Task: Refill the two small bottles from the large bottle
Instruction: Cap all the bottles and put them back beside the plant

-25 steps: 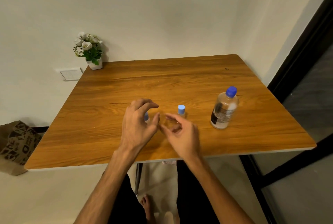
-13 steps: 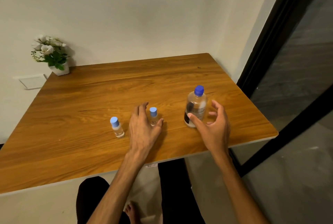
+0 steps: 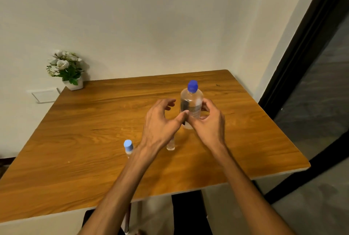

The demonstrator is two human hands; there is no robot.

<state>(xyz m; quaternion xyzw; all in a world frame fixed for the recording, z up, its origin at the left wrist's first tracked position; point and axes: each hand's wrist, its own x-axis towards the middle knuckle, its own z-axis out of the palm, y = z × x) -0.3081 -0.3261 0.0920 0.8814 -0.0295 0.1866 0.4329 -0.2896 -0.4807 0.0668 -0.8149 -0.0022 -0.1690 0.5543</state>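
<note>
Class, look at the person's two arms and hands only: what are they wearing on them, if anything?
Nothing. Both forearms are bare up to the frame's edge, with no sleeves visible. The left hand and right hand have no gloves, and no watch, bracelet or ring shows on the wrists or fingers.

Second small bottle [image 3: 171, 145] mostly hidden behind left hand [image 3: 160, 123] (cap unseen); large bottle [image 3: 191, 105] label blurred.
</note>
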